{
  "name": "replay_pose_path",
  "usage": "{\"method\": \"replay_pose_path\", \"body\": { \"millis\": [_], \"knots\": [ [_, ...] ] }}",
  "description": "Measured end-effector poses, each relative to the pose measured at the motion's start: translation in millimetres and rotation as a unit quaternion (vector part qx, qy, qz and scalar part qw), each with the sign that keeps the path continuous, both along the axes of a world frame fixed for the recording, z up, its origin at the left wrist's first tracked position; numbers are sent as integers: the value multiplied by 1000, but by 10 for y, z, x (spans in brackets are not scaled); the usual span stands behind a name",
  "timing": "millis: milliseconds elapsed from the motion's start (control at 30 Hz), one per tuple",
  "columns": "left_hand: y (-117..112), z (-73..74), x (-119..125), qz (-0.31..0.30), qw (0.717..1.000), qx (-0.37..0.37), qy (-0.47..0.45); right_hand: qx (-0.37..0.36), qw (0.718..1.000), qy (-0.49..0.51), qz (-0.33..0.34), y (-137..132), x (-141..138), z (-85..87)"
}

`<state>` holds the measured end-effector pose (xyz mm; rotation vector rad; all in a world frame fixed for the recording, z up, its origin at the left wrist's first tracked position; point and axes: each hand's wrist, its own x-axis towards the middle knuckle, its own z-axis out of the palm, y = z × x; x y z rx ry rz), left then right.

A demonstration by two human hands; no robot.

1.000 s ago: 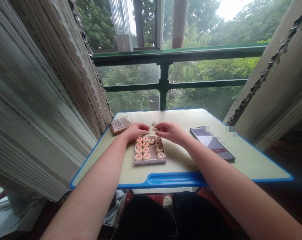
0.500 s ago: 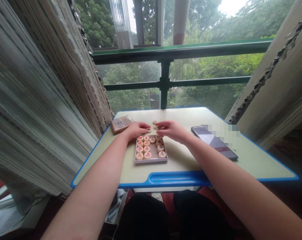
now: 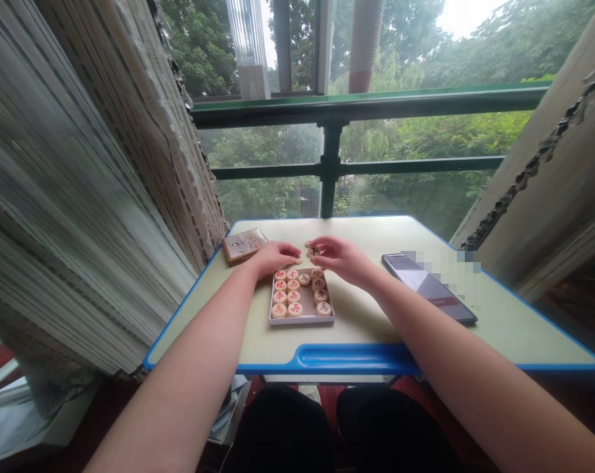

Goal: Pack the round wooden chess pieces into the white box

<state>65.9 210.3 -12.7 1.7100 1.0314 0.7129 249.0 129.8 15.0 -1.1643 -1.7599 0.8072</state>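
Observation:
A shallow white box [image 3: 302,321] holds round wooden Chinese chess pieces, red-lettered on its left side and black-lettered on its right. Its third column has one black-lettered piece [image 3: 304,280] at the far end and bare bottom below. Just beyond the box, my left hand [image 3: 276,257] has its fingertips closed on a Chinese chess piece [image 3: 298,260], partly hidden by them. Close by on the right, my right hand [image 3: 344,257] pinches a black-lettered piece [image 3: 313,252] between thumb and fingers. Another piece [image 3: 308,244] lies past the right fingertips, mostly covered.
A patterned box lid [image 3: 244,245] rests at the table's far left. To the right of my right arm lies a dark phone or tablet [image 3: 428,289]. The blue-edged table [image 3: 361,315] has a blue groove [image 3: 354,357] at its near edge. Curtains [image 3: 70,164] hang on both sides.
The view has shifted slightly, so everything sits a little lower and further right. Both hands stay over the pieces beyond the box, with the right fingers now covering more of the loose ones.

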Motion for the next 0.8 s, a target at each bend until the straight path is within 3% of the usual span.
{"method": "replay_pose_path", "body": {
  "millis": [100, 233, 800],
  "knots": [
    [-13, 16, -2, -3, 1000, 2, 9, 93, 991, -89, -27, 1, 28, -5],
    [-18, 21, -1, 0, 1000, 10, 12, 146, 978, -140, -43, -13, 50, 13],
    [7, -7, -3, 0, 1000, 9, 13, 151, 975, -154, -56, 62, 82, -83]
  ]
}}
